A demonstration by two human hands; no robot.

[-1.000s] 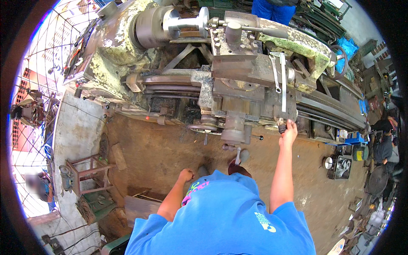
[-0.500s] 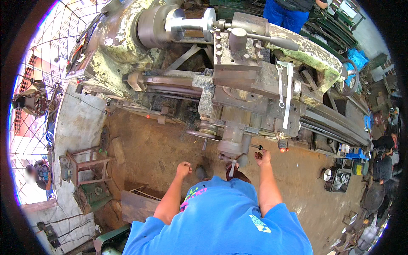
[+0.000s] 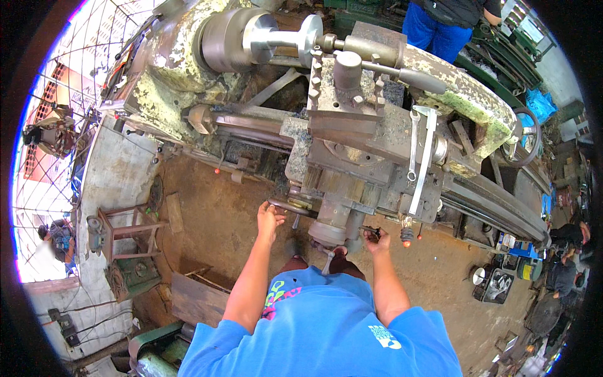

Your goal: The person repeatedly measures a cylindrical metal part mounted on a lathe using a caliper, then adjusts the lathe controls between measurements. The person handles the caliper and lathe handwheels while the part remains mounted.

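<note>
My left hand has its fingers at the left edge of the lathe's handwheel, closed on the rim. My right hand is curled around the end of a small lever right of the cross-slide's round end. A crank handle hangs below that end. Above the hands stands the square tool post with its bolts. Behind it a shiny spool-shaped metal workpiece sits between the blurred chuck and the tailstock.
A wrench and a caliper lie on the carriage. Red-knobbed levers stick out in front. Another person stands behind the lathe. A wooden stand is at left, a black crate at right.
My left hand has moved forward onto the handwheel. My right hand has shifted slightly left and closed around the lever. The view has tilted slightly; the tool post appears a little nearer the chuck.
</note>
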